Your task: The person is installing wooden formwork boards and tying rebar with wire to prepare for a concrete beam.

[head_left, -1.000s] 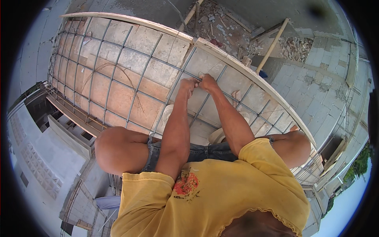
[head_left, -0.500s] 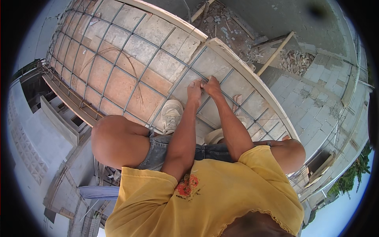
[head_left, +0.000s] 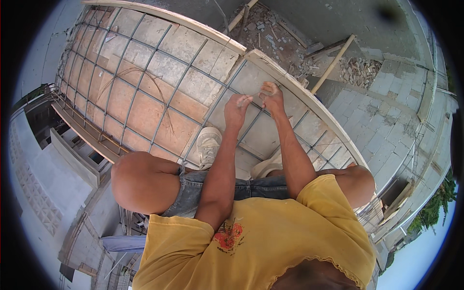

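Observation:
Both my hands are held close together over the grid of steel reinforcing bars (head_left: 191, 65), near a crossing of bars. My left hand (head_left: 236, 111) is closed, its thumb and forefinger pinched and pointing toward the other hand. My right hand (head_left: 272, 98) is curled, its fingertips bent in toward the left. Whatever lies between the fingertips is too small to make out. A narrow gap separates the two hands. My shoe (head_left: 209, 145) rests among the bars, left of my left forearm.
Board edging (head_left: 309, 99) borders the formwork on the far right side. Thin loose wires (head_left: 159, 86) lie across the mesh to the left. Beyond the edge are a bamboo pole (head_left: 333, 65), rubble (head_left: 360, 73) and a lower block surface (head_left: 357, 113).
My hands, which met at the bar, have moved apart, the right one shifting up and to the right. The view has shifted slightly.

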`<state>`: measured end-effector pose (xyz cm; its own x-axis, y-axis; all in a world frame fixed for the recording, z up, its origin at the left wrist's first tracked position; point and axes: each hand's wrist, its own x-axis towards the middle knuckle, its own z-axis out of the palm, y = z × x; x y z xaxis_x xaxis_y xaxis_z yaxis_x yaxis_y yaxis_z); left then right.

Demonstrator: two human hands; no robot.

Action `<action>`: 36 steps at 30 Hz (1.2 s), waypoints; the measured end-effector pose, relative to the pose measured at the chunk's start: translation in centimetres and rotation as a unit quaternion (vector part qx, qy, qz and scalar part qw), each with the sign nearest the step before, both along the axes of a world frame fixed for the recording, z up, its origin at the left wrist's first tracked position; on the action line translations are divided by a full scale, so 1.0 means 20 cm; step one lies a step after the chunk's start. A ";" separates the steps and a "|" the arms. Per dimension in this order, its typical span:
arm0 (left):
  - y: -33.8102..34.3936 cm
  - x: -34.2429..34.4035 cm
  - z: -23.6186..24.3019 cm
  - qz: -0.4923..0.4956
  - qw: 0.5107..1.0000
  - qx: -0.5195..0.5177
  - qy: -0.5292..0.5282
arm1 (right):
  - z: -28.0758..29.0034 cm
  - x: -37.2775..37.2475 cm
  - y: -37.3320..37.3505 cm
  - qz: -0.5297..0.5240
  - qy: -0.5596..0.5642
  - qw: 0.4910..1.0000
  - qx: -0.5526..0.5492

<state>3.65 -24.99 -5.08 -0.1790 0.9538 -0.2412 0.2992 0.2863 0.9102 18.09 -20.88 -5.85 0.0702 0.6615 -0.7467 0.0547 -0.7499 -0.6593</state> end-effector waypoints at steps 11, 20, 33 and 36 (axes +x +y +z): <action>0.13 0.16 0.22 -0.220 0.967 -0.059 0.114 | -0.07 -0.12 -0.36 -0.006 -0.277 0.938 0.210; 0.18 0.04 -0.10 -0.074 0.995 -0.066 0.032 | -0.16 -0.08 -0.05 0.044 -0.277 0.949 0.145; 0.20 -0.02 -0.18 -0.020 0.993 -0.120 0.007 | -0.03 -0.19 -0.12 -0.022 -0.150 0.979 0.138; -0.06 0.08 -0.09 0.113 0.992 -0.061 -0.008 | 0.05 -0.23 -0.22 -0.075 -0.047 0.993 0.082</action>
<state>5.27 -26.16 -6.79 -0.3801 0.8536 -0.3562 0.2007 0.4521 0.8691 13.41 -25.25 -4.78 0.2420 0.7498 -0.6159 0.0171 -0.6379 -0.7699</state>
